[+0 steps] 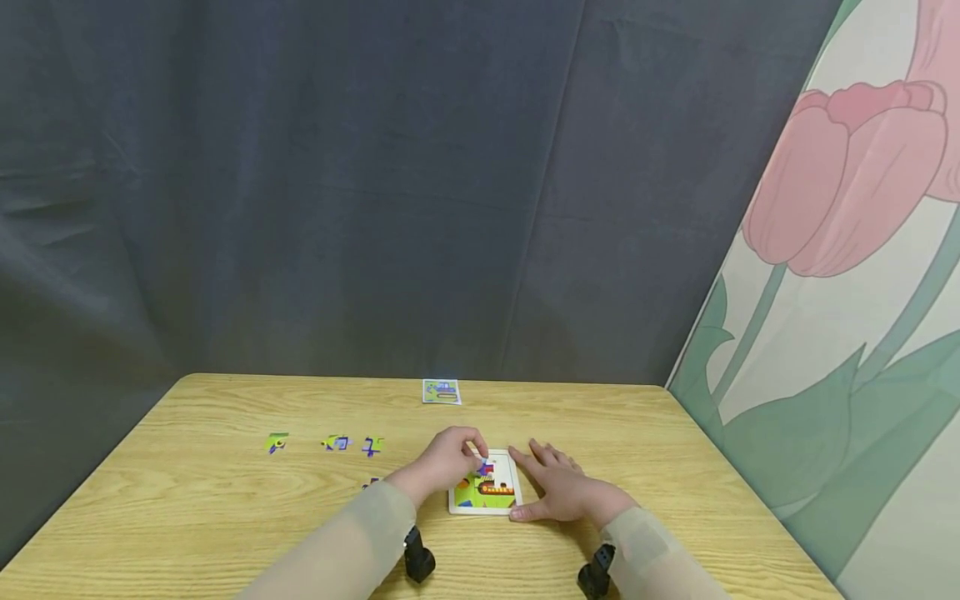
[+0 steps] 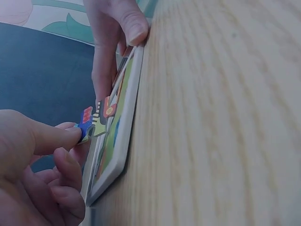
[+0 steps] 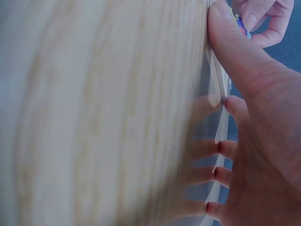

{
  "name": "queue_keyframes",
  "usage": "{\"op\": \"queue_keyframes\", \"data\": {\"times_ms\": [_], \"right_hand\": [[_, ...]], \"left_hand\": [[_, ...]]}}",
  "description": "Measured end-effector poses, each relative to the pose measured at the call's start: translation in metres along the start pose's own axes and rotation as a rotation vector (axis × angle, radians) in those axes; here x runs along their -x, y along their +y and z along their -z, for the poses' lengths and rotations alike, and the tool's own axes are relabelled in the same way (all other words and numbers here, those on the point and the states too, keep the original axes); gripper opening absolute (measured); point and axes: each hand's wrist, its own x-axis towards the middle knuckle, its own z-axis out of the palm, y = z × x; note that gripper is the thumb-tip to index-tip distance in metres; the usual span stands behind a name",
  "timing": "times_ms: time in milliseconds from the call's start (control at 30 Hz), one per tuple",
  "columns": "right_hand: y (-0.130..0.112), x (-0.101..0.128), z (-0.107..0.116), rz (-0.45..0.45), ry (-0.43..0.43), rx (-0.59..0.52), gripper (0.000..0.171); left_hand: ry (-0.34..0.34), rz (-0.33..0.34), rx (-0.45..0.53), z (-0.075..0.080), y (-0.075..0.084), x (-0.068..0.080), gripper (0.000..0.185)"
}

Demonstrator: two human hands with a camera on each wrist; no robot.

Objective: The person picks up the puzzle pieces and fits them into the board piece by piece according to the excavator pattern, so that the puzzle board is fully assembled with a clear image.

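Note:
A white puzzle tray (image 1: 504,506) with a partly filled colourful picture lies on the wooden table (image 1: 225,517), near the front edge. My left hand (image 1: 472,456) pinches a small blue and red puzzle piece (image 1: 487,469) just above the tray's upper part. In the left wrist view that puzzle piece (image 2: 87,123) sits between my left hand's (image 2: 75,137) thumb and forefinger, over the tray (image 2: 123,141). My right hand (image 1: 557,487) lies flat against the tray's right side, fingers straight. Its thumb (image 3: 235,56) presses the tray's edge (image 3: 219,82).
Three loose puzzle pieces (image 1: 277,442) (image 1: 336,442) (image 1: 372,446) lie in a row left of the tray, and another piece (image 1: 370,482) peeks out by my left forearm. A small picture card (image 1: 441,391) lies at the table's far edge. A dark curtain hangs behind; a tulip panel stands right.

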Motion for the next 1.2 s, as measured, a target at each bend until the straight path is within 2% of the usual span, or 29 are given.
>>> {"op": "queue_keyframes", "data": {"times_ms": [300,567,833,967,1200], "right_hand": [[0.0,-0.0008,0.0005,0.014,-0.002,-0.006,0.098],[-0.0006,-0.0005,0.0013,0.02,-0.002,-0.011,0.097],[0.0003,-0.001,0.0001,0.016,-0.003,-0.015,0.097],[0.001,-0.0009,0.0002,0.016,-0.002,-0.013,0.098],[-0.0002,0.0012,0.0025,0.02,0.001,-0.015,0.097]], "left_hand": [[-0.045,-0.021,-0.061,-0.0023,-0.0076,-0.001,0.021],[-0.043,-0.03,-0.182,-0.0042,-0.0062,0.0,0.023],[-0.036,-0.038,-0.253,-0.0056,-0.002,0.0031,0.021],[-0.039,-0.066,-0.326,-0.0059,0.0008,0.0047,0.017],[-0.038,-0.104,-0.458,-0.0089,0.0019,0.0038,0.021]]}}
